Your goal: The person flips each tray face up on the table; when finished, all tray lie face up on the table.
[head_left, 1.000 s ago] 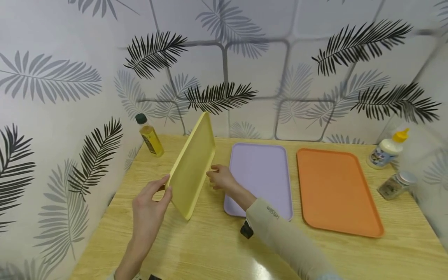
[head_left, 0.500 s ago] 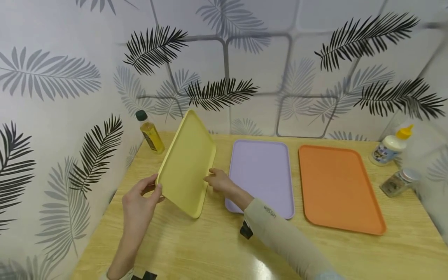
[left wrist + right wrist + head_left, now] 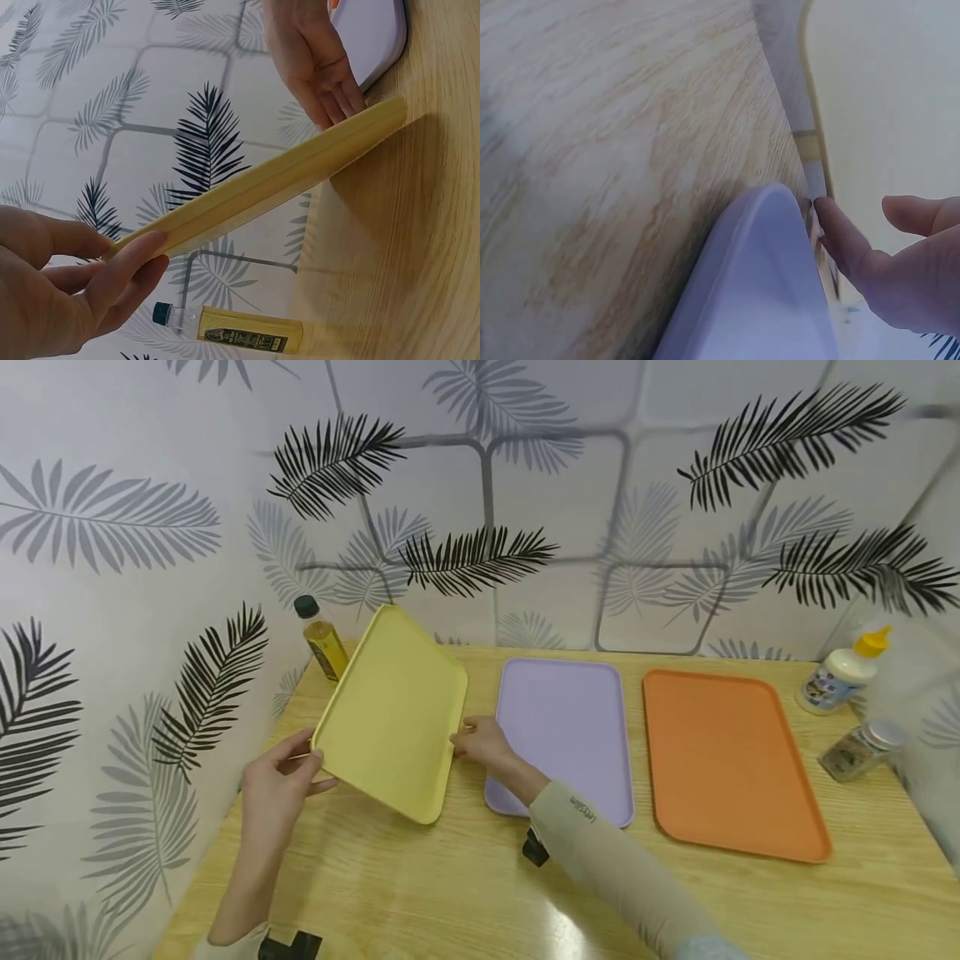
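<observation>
A yellow tray (image 3: pixel 397 718) stands tilted, its left side raised and its right long edge low by the table. My left hand (image 3: pixel 273 785) pinches its near left corner between thumb and fingers; in the left wrist view the hand (image 3: pixel 82 285) grips the tray's end (image 3: pixel 255 187). At the tray's right edge, my right hand (image 3: pixel 483 743) touches with its fingertips. In the right wrist view that hand (image 3: pixel 900 262) has its fingers extended along the edge and its thumb apart from them. A purple tray (image 3: pixel 558 735) lies flat just right of it.
An orange tray (image 3: pixel 731 760) lies flat farther right on the wooden table (image 3: pixel 450 893). An oil bottle (image 3: pixel 325 643) stands at the back left, behind the yellow tray. A white bottle with a yellow nozzle (image 3: pixel 836 681) and a glass jar (image 3: pixel 858 752) stand at the right.
The yellow tray has tipped from nearly upright toward the left, its face now turned more upward. My left hand has moved left and slightly down with it; my right hand has come to its edge.
</observation>
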Action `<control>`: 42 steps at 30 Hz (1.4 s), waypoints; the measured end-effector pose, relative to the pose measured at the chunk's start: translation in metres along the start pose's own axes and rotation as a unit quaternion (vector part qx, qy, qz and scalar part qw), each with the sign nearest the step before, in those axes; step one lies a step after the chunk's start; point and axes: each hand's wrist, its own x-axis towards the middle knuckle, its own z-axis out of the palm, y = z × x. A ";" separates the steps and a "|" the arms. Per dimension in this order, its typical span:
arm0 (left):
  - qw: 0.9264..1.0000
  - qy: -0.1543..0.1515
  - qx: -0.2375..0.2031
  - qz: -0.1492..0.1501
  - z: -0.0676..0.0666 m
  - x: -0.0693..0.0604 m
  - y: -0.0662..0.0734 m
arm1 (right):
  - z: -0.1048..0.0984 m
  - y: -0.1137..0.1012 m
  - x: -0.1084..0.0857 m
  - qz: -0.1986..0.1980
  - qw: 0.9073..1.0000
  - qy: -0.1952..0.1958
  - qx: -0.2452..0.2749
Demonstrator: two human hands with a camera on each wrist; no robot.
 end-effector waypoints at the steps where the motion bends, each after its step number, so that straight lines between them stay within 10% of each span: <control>1: 1.000 0.000 -0.002 -0.008 0.000 0.002 -0.001 | -0.001 0.001 0.001 0.003 1.000 0.003 0.005; 29: 0.992 -0.080 -0.094 -0.040 -0.020 0.031 -0.021 | -0.033 -0.001 0.003 0.071 0.991 -0.003 0.115; 42: 0.978 -0.185 -0.052 -0.080 -0.028 0.065 -0.038 | -0.051 0.000 -0.008 0.066 0.992 -0.002 0.103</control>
